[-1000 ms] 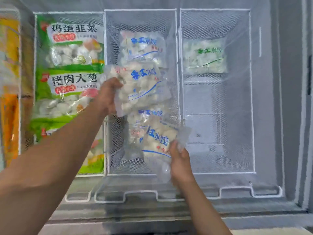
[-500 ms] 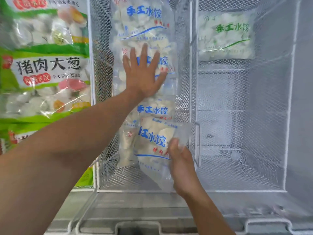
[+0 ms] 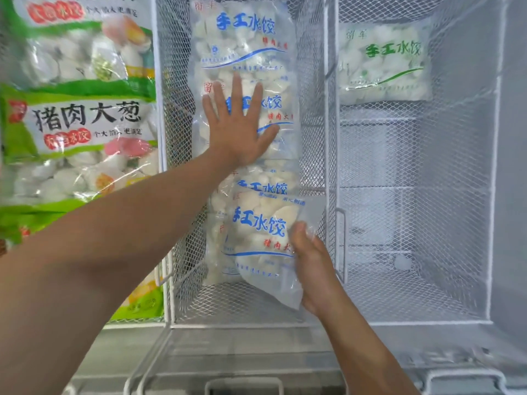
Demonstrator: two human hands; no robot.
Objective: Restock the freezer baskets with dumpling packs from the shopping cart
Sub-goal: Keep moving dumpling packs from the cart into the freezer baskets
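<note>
The pack (image 3: 261,240) that the right hand (image 3: 315,269) is holding nearest the front rim of the middle basket (image 3: 313,155) is looking like the likeliest thing to go astray: it is sitting tilted, its lower corner is hanging free above the mesh floor, and the film looks slick, so if the grip is loosening before the pack is lying flat it may be sliding off the one beneath or ending up crooked against the basket's right wall. The row behind it is overlapping like shingles, and a hard push could be shifting those packs out of line or bunching them toward the basket's far end. The left hand (image 3: 238,129) is lying open with fingers spread and straight, its palm pressing flat on the second pack (image 3: 281,109) from the far end of that basket. The right hand is curling round the right edge of the tilted pack, thumb on top, fingers hidden underneath. To the basket's right, a neighbouring basket (image 3: 496,195) is holding a single green-lettered pack (image 3: 383,61) at its far end.
</note>
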